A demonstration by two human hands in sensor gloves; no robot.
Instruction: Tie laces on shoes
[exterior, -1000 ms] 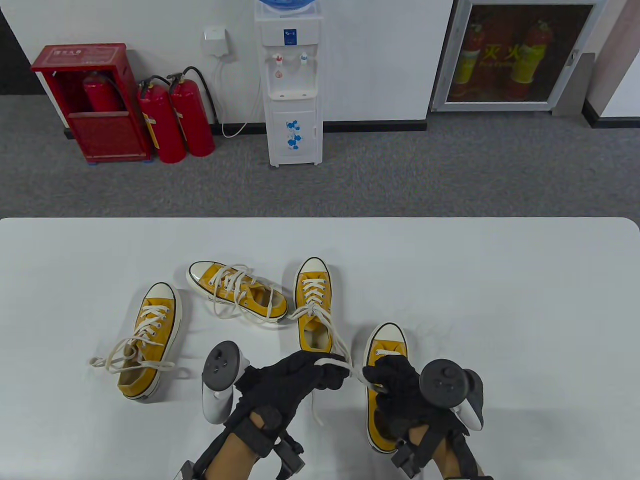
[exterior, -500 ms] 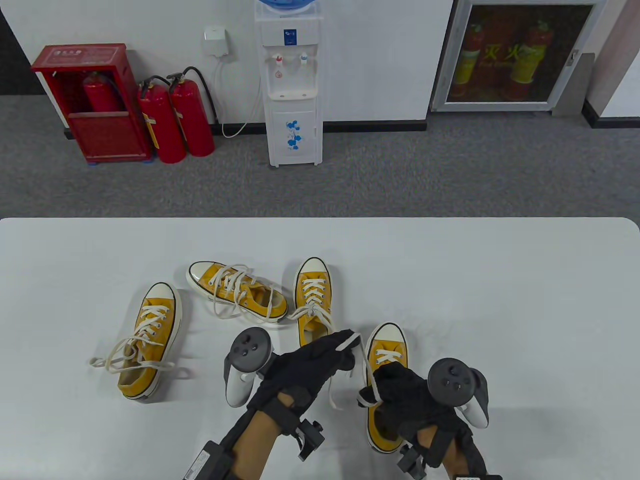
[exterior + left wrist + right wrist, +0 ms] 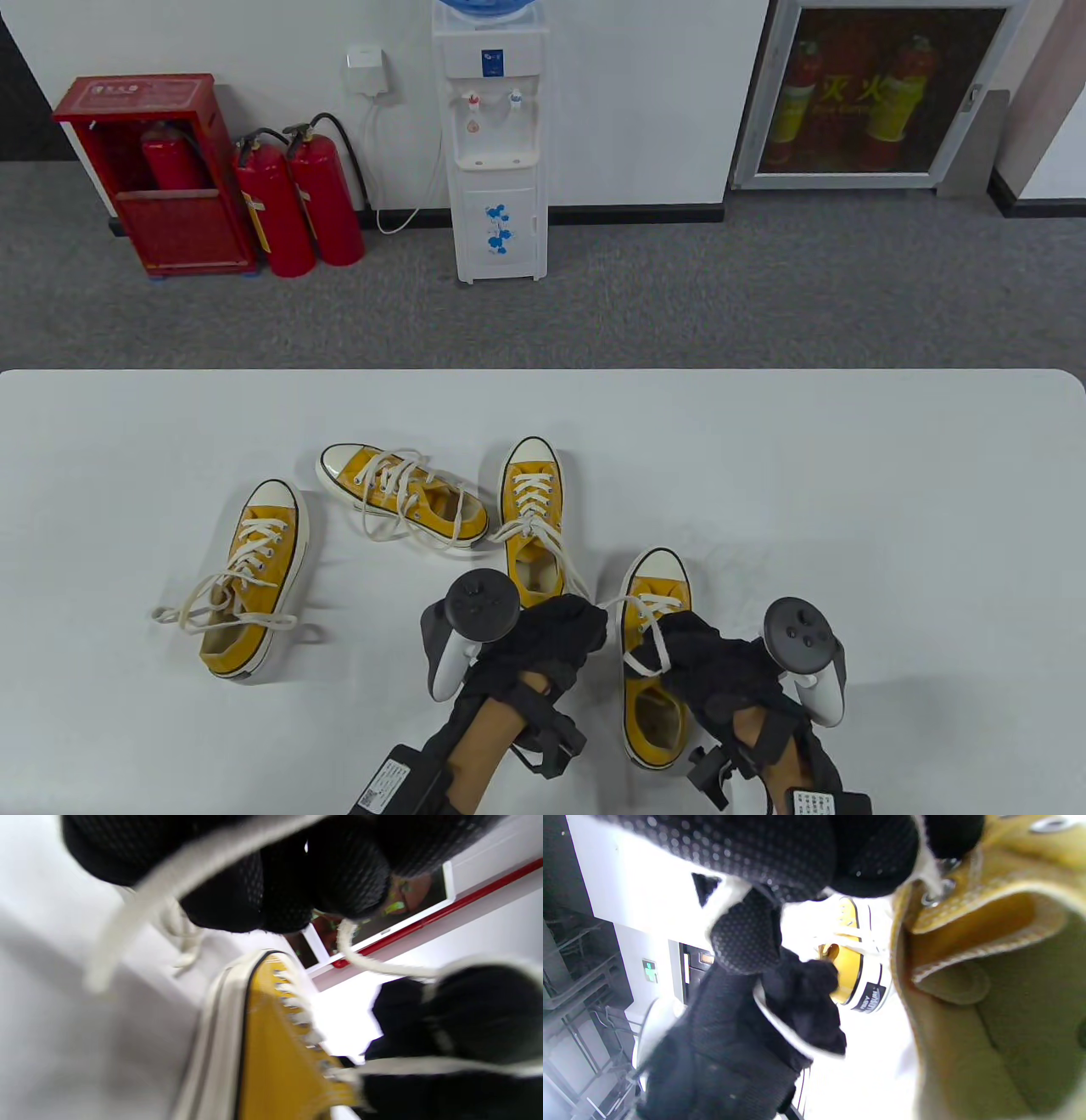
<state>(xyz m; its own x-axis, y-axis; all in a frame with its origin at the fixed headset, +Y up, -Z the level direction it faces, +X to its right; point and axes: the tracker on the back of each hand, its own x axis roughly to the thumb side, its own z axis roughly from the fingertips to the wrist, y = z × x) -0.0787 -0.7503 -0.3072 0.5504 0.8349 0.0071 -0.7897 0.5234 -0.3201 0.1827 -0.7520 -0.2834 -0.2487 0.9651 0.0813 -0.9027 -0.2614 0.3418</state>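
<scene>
At lower centre, the left hand (image 3: 560, 632) and right hand (image 3: 708, 658) each grip a lace (image 3: 640, 632) of the nearest yellow shoe (image 3: 655, 662).

table (image 3: 848, 475): four shoes | far-left shoe (image 3: 254, 577) left of tipped shoe (image 3: 403, 497) | middle shoe (image 3: 532, 518) behind left hand (image 3: 556, 632) | nearest shoe (image 3: 652, 658) under right hand (image 3: 713, 658)

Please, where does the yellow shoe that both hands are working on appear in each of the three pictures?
Table view: the yellow shoe lies at bottom centre-right, between the left hand and the right hand.
Left wrist view: the yellow shoe fills the lower centre, seen from its side.
Right wrist view: the yellow shoe fills the right half, opening toward the camera.
Shared landmark: its white lace, held by both hands.
</scene>
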